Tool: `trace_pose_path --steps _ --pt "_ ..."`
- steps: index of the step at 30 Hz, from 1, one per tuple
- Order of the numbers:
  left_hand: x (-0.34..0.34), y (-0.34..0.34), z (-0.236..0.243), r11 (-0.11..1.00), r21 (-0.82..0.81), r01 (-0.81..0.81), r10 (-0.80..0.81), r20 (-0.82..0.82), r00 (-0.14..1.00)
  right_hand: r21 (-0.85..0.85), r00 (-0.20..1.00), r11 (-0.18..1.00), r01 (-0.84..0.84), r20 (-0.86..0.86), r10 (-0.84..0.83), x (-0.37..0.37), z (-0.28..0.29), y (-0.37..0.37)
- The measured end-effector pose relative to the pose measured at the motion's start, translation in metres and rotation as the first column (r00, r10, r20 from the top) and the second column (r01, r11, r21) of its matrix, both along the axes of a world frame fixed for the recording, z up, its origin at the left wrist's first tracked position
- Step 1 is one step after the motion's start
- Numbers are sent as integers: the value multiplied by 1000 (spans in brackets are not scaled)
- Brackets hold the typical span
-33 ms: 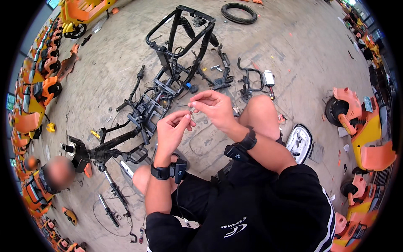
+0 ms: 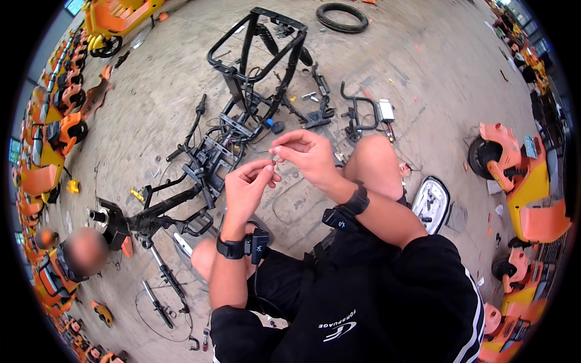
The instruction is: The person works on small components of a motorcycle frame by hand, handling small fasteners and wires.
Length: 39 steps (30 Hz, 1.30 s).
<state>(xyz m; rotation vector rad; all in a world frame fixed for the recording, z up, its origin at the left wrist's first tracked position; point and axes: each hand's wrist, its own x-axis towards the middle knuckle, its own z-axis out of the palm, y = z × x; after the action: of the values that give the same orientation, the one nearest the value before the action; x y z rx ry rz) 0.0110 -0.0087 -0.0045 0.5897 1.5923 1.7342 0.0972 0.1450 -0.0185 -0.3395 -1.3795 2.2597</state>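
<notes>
My left hand and my right hand meet in front of me, fingertips almost touching. Both are closed in a pinch. A small thin piece spans the gap between them, too small for me to tell its kind. Beyond my hands lies a stripped black scooter frame, with cables and brackets along its middle. Its front end, with the steering tube, points to the left. A blue-capped black part lies just past my right fingertips.
Fork tubes and a loose cable lie at the lower left, near a person. To the right are a bent black bracket, a silver box and a white tray of small parts. A tyre lies far off. Orange-yellow scooters line both sides.
</notes>
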Motion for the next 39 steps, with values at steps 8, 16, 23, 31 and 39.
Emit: trace_pose_path --steps 8,16,23,31,39 --pt "0 0 0 1000 -12 -1 1 -9 1000 -5 1000 1000 13 -2 -13 0 -1 -3" --pt "-1 -3 -2 1000 14 1 -1 -13 1000 -81 1000 997 -13 -2 13 1 -4 -5" --pt "-2 0 -5 1000 19 0 -2 116 993 -109 998 994 0 60 7 0 -6 -4" --pt "3 -1 -2 969 -186 -161 114 -242 964 257 960 964 -67 279 -8 5 10 12" --pt "0 -3 -1 949 -181 -256 30 -760 649 821 997 569 -37 69 -35 13 26 5"
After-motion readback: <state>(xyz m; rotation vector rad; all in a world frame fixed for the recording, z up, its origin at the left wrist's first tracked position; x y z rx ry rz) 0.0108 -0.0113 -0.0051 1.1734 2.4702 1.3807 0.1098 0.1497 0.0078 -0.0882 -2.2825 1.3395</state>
